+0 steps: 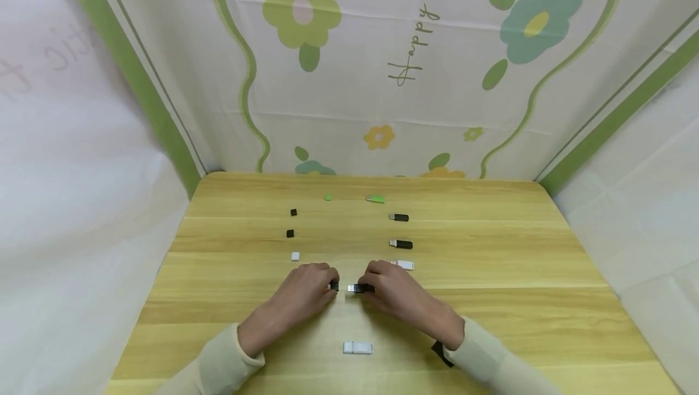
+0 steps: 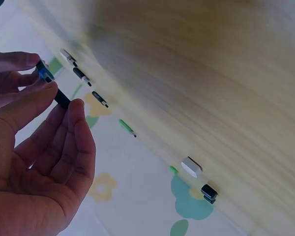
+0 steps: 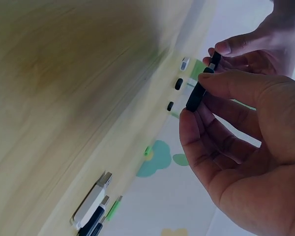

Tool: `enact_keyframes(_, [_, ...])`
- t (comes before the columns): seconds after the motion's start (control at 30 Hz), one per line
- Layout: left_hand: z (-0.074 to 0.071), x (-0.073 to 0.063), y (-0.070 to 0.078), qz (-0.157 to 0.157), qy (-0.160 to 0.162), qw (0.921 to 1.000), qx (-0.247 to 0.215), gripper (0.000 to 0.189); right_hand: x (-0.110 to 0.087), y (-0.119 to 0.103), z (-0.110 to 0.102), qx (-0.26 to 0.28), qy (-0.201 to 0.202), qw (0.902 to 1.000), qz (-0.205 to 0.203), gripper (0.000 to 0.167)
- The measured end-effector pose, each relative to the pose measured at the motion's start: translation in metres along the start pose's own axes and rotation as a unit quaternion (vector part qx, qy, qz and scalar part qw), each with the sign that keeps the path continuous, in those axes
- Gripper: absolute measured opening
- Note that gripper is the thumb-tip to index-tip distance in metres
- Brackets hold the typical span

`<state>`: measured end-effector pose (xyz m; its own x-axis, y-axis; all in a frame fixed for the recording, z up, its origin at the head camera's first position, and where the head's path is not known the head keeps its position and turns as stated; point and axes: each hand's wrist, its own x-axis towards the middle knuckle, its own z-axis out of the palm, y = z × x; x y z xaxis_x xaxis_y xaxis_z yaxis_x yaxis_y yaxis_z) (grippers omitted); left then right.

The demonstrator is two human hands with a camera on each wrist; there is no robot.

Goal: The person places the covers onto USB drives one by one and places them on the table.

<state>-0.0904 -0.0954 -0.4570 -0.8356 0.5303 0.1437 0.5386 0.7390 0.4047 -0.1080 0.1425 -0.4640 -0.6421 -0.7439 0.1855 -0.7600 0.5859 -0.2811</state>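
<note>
My left hand [image 1: 308, 286] pinches a small black cap [image 1: 335, 286] between thumb and fingertips. Facing it, my right hand [image 1: 394, 286] grips a black USB stick [image 1: 360, 288] whose metal plug points left toward the cap. A narrow gap shows between the two in the head view. From the right wrist, the stick's black body [image 3: 196, 94] lies between thumb and fingers, with the cap [image 3: 216, 59] lined up beyond it. Just past the right hand lies a white USB stick [image 1: 405, 265], partly hidden by the fingers. A white cap [image 1: 295, 256] sits beyond the left hand.
Farther back on the right are two black USB sticks [image 1: 401, 244] and a green one [image 1: 375, 199]. Two black caps [image 1: 290, 233] and a green cap [image 1: 328, 198] lie on the left. Nearer is a capped white stick [image 1: 357, 347]; a black object [image 1: 442, 354] shows beside the right sleeve.
</note>
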Motion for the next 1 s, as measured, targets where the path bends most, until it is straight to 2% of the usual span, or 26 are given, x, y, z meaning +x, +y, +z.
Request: enact_keyframes(1.0, [0.0032,0.0046,0.0081,0.019,-0.006,0.9997,-0.012,0.009,0.0044,-0.0053,0.0014,0.023,0.009,0.9996,-0.015,0.016])
